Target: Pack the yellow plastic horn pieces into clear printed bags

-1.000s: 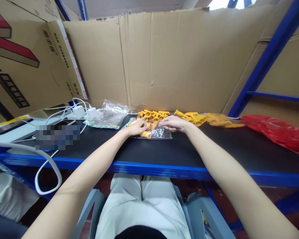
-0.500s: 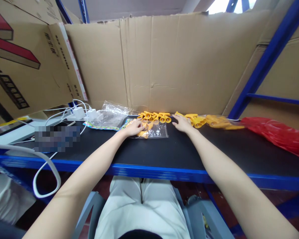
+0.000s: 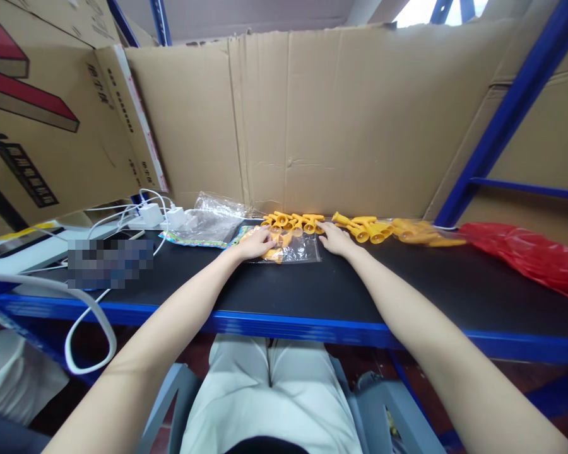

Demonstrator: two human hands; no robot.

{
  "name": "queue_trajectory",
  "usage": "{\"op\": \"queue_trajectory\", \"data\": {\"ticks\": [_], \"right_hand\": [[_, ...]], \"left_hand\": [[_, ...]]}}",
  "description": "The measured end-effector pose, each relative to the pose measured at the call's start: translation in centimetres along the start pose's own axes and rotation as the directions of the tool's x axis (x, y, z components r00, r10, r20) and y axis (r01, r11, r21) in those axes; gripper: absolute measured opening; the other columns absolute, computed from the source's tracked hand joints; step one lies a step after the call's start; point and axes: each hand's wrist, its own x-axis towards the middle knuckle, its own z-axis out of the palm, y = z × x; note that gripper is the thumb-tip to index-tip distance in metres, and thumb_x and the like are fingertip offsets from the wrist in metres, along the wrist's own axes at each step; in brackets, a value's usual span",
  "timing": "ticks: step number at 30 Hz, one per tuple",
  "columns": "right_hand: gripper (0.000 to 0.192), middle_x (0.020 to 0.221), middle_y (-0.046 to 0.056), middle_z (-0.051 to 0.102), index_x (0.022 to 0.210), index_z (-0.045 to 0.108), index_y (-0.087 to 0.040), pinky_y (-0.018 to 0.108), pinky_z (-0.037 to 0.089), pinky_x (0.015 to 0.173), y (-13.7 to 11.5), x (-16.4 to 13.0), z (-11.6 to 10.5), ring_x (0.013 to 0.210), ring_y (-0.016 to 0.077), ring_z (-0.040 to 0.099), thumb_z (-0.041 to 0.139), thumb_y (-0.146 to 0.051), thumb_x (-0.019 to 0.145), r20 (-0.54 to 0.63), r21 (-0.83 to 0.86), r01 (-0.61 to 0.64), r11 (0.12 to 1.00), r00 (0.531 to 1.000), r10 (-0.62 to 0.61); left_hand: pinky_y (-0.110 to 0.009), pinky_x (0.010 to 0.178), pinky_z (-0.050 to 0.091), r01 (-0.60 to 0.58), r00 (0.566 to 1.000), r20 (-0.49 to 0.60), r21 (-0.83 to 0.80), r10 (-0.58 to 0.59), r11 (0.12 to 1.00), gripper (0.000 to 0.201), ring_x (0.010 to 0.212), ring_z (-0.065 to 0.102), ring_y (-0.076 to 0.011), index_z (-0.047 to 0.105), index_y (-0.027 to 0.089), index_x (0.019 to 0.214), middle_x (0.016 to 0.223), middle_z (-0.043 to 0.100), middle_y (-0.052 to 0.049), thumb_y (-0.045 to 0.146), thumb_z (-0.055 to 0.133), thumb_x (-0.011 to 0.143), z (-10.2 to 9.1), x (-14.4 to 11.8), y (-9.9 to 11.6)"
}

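Bag [image 3: 297,251] lies flat, long axis sideways, under left hand [image 3: 255,243].

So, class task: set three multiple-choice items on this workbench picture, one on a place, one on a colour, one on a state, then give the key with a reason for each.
1. Where does the red plastic bag lie?
A. far right of the bench
B. far left of the bench
C. on the lap

2. What colour are the small plastic parts by the cardboard wall?
A. green
B. yellow
C. white

3. How is the left hand placed?
A. raised in the air
B. gripping a cable
C. resting flat on the clear bag

Key: A, it lies at the bench's right end; B, all are yellow; C, its palm lies on the bag, while the right hand reaches to the loose parts.
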Motion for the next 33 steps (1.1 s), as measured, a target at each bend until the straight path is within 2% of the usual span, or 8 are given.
{"op": "queue_trajectory", "data": {"ticks": [5,9,13,18,22,27,30,33], "right_hand": [[0.039,0.123,0.015,0.054,0.122,0.047,-0.019,0.050,0.039,0.090,-1.2,0.0,-0.5,0.113,0.0302,0.049,0.041,-0.032,0.086,-0.057,-0.060,-0.011,0.998,0.998,0.008],[0.042,0.120,0.012,0.058,0.122,0.049,-0.019,0.048,0.038,0.091,-1.5,0.1,-1.4,0.111,0.0292,0.052,0.043,-0.037,0.083,0.028,-0.038,-0.037,0.999,0.999,0.038],[0.050,0.120,0.009,0.059,0.125,0.048,-0.022,0.042,0.041,0.089,-1.0,0.0,-2.0,0.108,0.0280,0.055,0.051,-0.026,0.075,0.130,-0.017,-0.016,1.000,0.991,0.018],[0.045,0.120,0.013,0.057,0.120,0.051,-0.018,0.041,0.043,0.085,-1.0,-0.3,-2.1,0.108,0.0279,0.053,0.045,-0.012,0.076,0.072,-0.103,0.000,0.995,0.997,0.008],[0.048,0.131,0.013,0.046,0.120,0.052,-0.019,0.042,0.042,0.084,-1.2,-0.5,-1.9,0.115,0.0288,0.045,0.043,-0.005,0.075,0.056,-0.136,0.101,0.986,0.994,-0.095],[0.044,0.122,0.011,0.055,0.114,0.055,-0.019,0.043,0.037,0.088,-0.8,-0.3,-1.9,0.114,0.0273,0.044,0.042,-0.002,0.076,0.061,-0.176,0.146,0.973,0.989,-0.137],[0.032,0.116,0.015,0.058,0.113,0.053,-0.016,0.043,0.035,0.087,-0.6,-0.1,-2.2,0.109,0.0284,0.048,0.045,-0.014,0.082,-0.008,-0.196,0.148,0.969,0.988,-0.153],[0.031,0.109,0.014,0.062,0.115,0.051,-0.015,0.041,0.034,0.088,-0.6,-0.2,-3.2,0.102,0.0276,0.053,0.048,-0.023,0.085,-0.091,-0.155,0.133,0.979,0.985,-0.149]], "left_hand": [[-0.032,0.082,0.041,0.004,1.000,-0.003,-0.008,-0.004,1.000,0.026,0.096,0.052,-0.0225,0.036,0.021,0.060,0.079,0.054,-0.004,0.034,0.043,0.081,0.1,0.1,-0.1],[-0.031,0.080,0.041,0.005,1.000,-0.006,0.002,-0.005,1.000,0.026,0.089,0.052,-0.0208,0.036,0.021,0.059,0.079,0.053,-0.004,0.034,0.043,0.081,0.1,0.1,-0.1],[-0.031,0.077,0.041,0.000,1.000,-0.007,0.036,0.001,0.999,0.027,0.084,0.051,-0.0201,0.035,0.021,0.060,0.079,0.052,-0.004,0.035,0.042,0.082,0.0,0.1,-0.1],[-0.031,0.075,0.042,0.008,1.000,-0.005,0.079,-0.007,0.997,0.027,0.081,0.051,-0.0189,0.035,0.021,0.061,0.082,0.053,-0.005,0.036,0.041,0.083,0.0,0.1,0.0],[-0.031,0.079,0.042,0.009,1.000,-0.012,0.076,-0.008,0.997,0.026,0.088,0.053,-0.0209,0.038,0.021,0.063,0.086,0.055,-0.005,0.036,0.042,0.083,0.0,0.0,0.0],[-0.034,0.092,0.038,-0.009,1.000,-0.011,0.049,0.010,0.999,0.026,0.112,0.048,-0.0250,0.047,0.019,0.067,0.104,0.058,-0.010,0.037,0.038,0.084,0.0,0.0,-0.1],[-0.033,0.101,0.032,-0.008,0.996,-0.087,0.020,0.010,1.000,0.024,0.121,0.043,-0.0229,0.054,0.018,0.075,0.125,0.052,-0.009,0.033,0.038,0.083,0.0,0.2,-0.4],[-0.032,0.102,0.031,0.047,0.980,-0.195,0.017,-0.043,0.999,0.025,0.119,0.045,-0.0217,0.055,0.018,0.075,0.129,0.051,-0.008,0.031,0.036,0.084,-0.1,0.4,-1.0]]}}
